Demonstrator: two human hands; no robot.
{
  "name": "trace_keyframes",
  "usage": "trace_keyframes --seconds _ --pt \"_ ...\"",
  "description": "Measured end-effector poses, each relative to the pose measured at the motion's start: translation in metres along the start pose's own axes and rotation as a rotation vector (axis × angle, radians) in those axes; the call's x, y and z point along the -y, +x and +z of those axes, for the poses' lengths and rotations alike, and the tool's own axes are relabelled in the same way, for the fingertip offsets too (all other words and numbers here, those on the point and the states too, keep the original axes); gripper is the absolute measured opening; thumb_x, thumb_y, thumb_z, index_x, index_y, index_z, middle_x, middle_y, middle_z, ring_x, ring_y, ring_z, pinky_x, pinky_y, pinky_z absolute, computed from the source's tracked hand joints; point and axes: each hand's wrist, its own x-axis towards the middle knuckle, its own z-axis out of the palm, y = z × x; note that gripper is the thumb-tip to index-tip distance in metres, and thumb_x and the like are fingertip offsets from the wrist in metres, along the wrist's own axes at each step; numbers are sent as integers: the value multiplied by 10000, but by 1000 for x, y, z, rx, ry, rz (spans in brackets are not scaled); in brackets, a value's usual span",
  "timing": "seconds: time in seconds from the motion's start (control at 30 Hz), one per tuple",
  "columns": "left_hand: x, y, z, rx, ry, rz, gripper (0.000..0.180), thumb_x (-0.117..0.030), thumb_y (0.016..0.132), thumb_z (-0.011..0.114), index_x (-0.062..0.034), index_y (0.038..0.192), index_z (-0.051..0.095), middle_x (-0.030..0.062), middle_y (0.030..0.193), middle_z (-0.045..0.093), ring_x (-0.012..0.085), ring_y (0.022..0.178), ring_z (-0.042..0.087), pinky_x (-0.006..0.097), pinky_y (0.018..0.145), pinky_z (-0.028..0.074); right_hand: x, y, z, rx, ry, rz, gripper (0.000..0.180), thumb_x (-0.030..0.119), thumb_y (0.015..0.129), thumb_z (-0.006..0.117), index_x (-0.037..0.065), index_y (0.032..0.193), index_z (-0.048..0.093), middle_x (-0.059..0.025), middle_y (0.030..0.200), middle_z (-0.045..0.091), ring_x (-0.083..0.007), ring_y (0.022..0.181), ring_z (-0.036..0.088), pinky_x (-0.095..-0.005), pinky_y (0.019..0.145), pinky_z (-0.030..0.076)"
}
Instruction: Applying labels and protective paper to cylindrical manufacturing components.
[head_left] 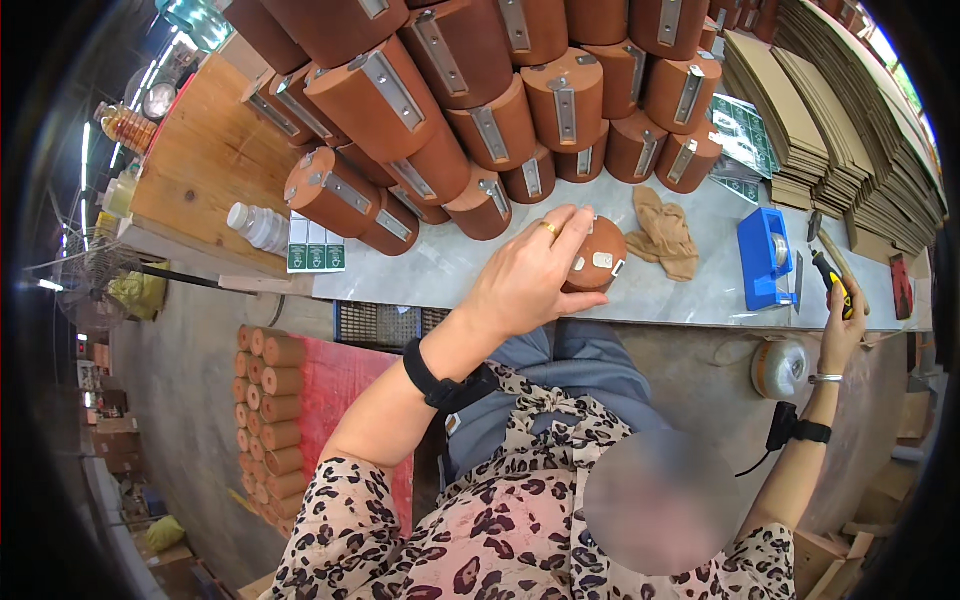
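Observation:
My left hand [528, 268] is closed around a short reddish-brown cylinder [600, 243] at the near edge of the bench. Two pale patches and a small metal fitting show on the cylinder's face; my fingers cover its left side. Out at the far right, my right hand [841, 335] grips the end of a black and yellow screwdriver [829, 281] over the bench edge. A hammer [836, 252] with a wooden handle lies beside the screwdriver. Between my hands are a crumpled tan cloth [664, 236] and a blue tape dispenser [757, 262].
Similar cylinders [487, 130] with metal strips are stacked along the back of the grey bench [440, 282]. Flat cardboard [800, 110] is piled at the back right. More cylinders [281, 382] stand on a red surface at lower left. A tape roll [780, 368] sits below the bench.

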Motion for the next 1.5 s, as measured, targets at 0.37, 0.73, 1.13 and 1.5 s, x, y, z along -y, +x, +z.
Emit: trace_keyframes --seconds 0.37,0.73,1.13,1.5 --pt "-2 -21 30 -258 -410 -225 969 -212 645 944 0 1427 414 201 1403 509 319 1255 564 416 1048 477 -13 -12 13 32 -264 40 320 208 956 690 -25 1172 652 -109 1063 698 -178 978 635 -315 902 485" --pt "7 -25 55 -214 -665 -373 970 -231 645 935 -26 1432 405 170 1285 611 292 1216 601 397 1043 467 185 -83 164 343 -220 -580 384 50 793 737 61 1168 657 -167 1227 628 -385 1141 551 -447 957 463" --pt "13 -29 67 -246 -681 -311 841 -179 641 904 -24 1348 477 136 1290 607 244 1201 598 369 1023 474 278 -78 199 387 345 -598 208 1 771 683 -5 968 616 -167 958 616 -377 904 615 -404 794 508" --pt "13 -32 64 -271 -694 -494 915 -309 609 925 -18 1364 497 220 1296 584 368 1237 555 424 1041 444 284 -111 133 1037 216 -654 204 -60 744 632 18 933 627 -152 915 663 -359 867 645 -413 765 534"
